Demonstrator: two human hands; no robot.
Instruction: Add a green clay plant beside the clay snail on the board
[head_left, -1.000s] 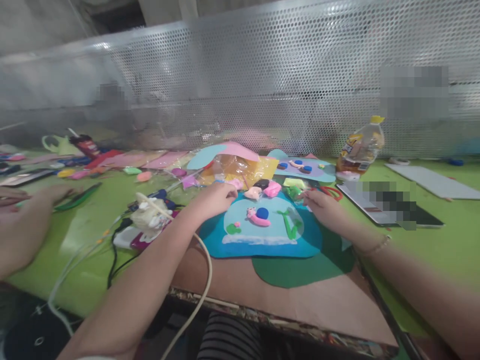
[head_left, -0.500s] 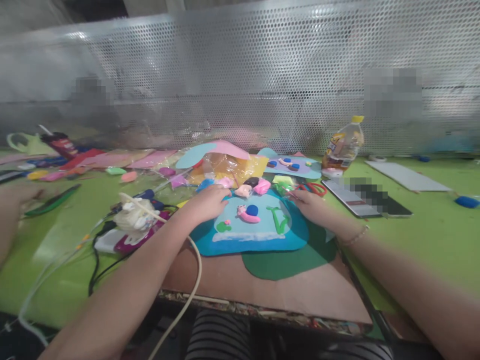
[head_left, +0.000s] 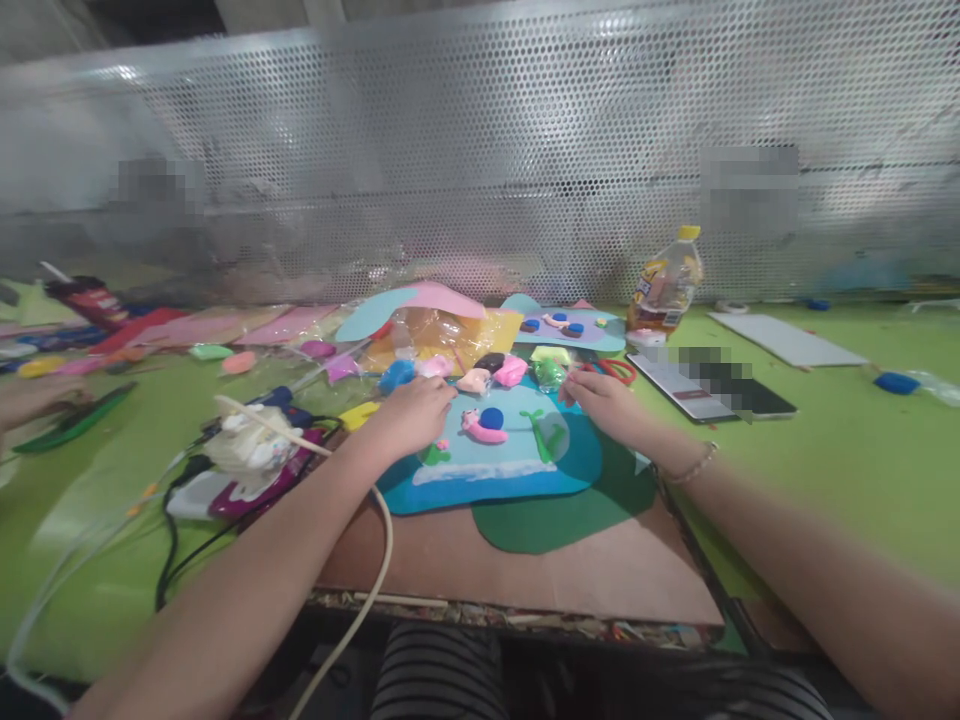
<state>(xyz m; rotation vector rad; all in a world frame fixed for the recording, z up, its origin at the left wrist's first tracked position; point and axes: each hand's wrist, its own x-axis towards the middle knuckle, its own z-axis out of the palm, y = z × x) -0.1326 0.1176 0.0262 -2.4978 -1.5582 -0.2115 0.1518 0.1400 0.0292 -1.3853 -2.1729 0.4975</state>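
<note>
A blue felt picture [head_left: 495,465] lies on a brown board [head_left: 525,565], over a dark green felt sheet [head_left: 570,515]. On it sit a pink clay snail with a blue shell [head_left: 484,425] and a green clay plant [head_left: 541,432]. My left hand [head_left: 409,412] rests palm down on the picture's left part, fingers loosely curled. My right hand [head_left: 604,403] sits at the picture's upper right edge, fingers curled near a green lump in clear wrap [head_left: 550,374]. Small pink, black and blue clay lumps [head_left: 491,370] lie just behind the picture.
A perforated metal screen [head_left: 525,150] closes the back of the green table [head_left: 825,440]. A plastic bottle [head_left: 664,285], a phone [head_left: 712,385], red scissors [head_left: 613,370], a second felt picture [head_left: 566,328], a glue gun with cables [head_left: 240,450], and another person's hand [head_left: 30,400] surround me.
The view has swung right, so everything sits further left in frame. My hands stay on the felt picture, both a little closer to its top edge. The other person's hand has drawn back at the left.
</note>
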